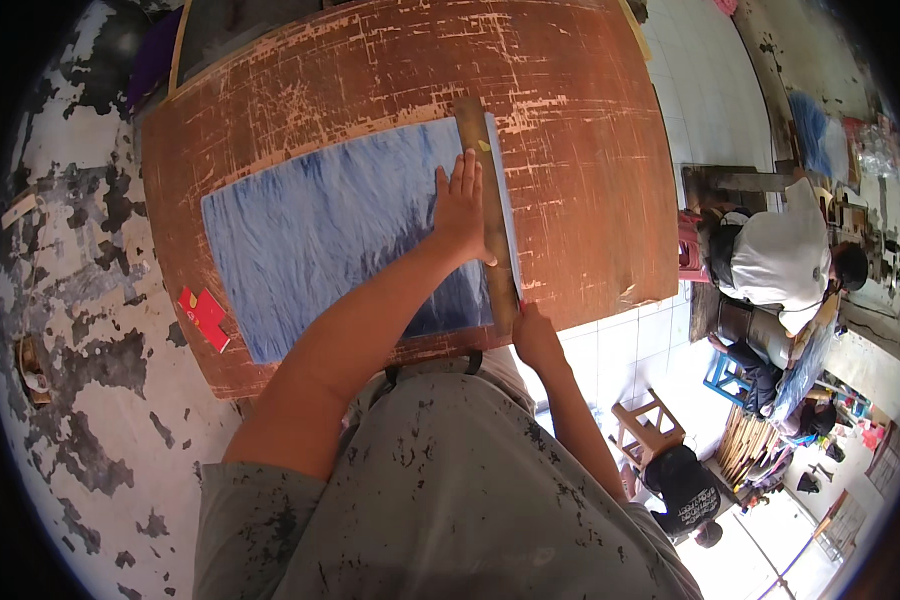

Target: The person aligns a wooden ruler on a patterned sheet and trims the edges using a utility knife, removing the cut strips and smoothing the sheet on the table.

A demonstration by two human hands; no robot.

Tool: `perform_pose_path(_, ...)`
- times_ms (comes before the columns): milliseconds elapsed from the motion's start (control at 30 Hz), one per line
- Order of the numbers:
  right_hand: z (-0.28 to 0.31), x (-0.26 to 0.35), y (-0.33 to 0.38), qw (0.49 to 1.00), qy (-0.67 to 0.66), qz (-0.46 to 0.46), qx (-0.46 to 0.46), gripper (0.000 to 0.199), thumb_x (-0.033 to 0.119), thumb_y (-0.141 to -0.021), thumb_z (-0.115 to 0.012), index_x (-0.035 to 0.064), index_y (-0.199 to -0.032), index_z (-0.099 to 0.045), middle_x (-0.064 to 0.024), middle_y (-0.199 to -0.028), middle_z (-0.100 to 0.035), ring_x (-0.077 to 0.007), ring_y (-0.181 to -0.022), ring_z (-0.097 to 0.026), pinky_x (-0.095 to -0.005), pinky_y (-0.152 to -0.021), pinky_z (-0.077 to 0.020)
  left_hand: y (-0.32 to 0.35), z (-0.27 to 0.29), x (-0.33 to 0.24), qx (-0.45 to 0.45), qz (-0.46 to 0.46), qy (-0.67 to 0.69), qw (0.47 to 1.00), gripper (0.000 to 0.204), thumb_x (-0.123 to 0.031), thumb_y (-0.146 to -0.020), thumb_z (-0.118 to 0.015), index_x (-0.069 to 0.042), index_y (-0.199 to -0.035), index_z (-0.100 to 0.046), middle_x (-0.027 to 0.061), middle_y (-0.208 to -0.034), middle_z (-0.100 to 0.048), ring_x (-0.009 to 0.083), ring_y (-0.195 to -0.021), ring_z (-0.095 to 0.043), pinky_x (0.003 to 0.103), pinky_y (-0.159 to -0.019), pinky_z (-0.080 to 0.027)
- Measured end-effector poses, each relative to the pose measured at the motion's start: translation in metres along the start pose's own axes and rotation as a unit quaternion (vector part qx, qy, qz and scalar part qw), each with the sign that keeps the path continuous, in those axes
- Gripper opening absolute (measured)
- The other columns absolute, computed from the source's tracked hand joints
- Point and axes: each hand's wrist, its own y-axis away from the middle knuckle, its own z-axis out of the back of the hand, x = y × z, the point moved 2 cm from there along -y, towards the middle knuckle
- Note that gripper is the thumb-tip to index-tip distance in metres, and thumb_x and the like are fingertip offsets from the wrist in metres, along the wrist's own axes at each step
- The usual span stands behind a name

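A blue sheet [320,225] with white and dark streaks lies flat on a scratched reddish-brown table [590,190]. Across its right end runs a long, dark wooden straightedge [497,235], and a narrow strip of the sheet shows beyond it. My left hand [460,215] presses down with fingers stretched out, partly on the straightedge and partly on the sheet. At the near end of the straightedge, by the table's front edge, my right hand [538,338] is closed around a small red-handled cutter [522,306], mostly hidden by the fingers.
A red paper packet [205,318] lies at the table's left edge. To the right, beyond the table, a person in a white shirt [785,245] sits, and another in a black shirt [682,490] is near a brown stool [650,425]. A blue stool [727,380] stands between them.
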Motion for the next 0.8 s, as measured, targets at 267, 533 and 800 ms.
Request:
perform_pose_path(267,-0.011,-0.016,0.035,0.999,-0.009,-0.048,0.003,0.033,0.028,-0.109,-0.039,-0.0017,-0.115,-0.053,-0.0362,-0.094,-0.070,-0.0550,-0.095,-0.069,-0.0617,-0.084,-0.0541,-0.004,0.002,-0.001,0.003,0.009,-0.019,1.000,0.165,-0.087,-0.057,-0.080,0.010,-0.163,0.000,0.0318,-0.171,0.008,0.0423,-0.161,0.007,0.063,-0.127,-0.007)
perform_pose_path(533,-0.016,-0.057,0.055,0.984,0.112,-0.076,0.118,0.035,0.024,-0.106,-0.044,-0.0056,-0.121,-0.054,-0.0349,-0.102,-0.071,-0.0490,-0.101,-0.071,-0.0600,-0.090,-0.0549,-0.006,-0.003,-0.005,0.009,-0.003,-0.008,1.000,0.166,-0.087,-0.055,-0.081,0.009,-0.164,-0.001,0.0314,-0.171,0.008,0.0441,-0.161,0.007,0.066,-0.125,-0.007)
perform_pose_path(800,0.077,0.065,-0.049,0.990,-0.037,0.078,-0.109,0.034,0.025,-0.106,-0.047,-0.0025,-0.122,-0.057,-0.0389,-0.101,-0.067,-0.0569,-0.099,-0.065,-0.0623,-0.083,-0.0522,0.000,0.002,0.000,0.007,0.001,0.001,1.000,0.164,-0.086,-0.056,-0.081,0.013,-0.162,-0.003,0.0331,-0.170,0.006,0.0451,-0.160,0.006,0.064,-0.126,-0.008)
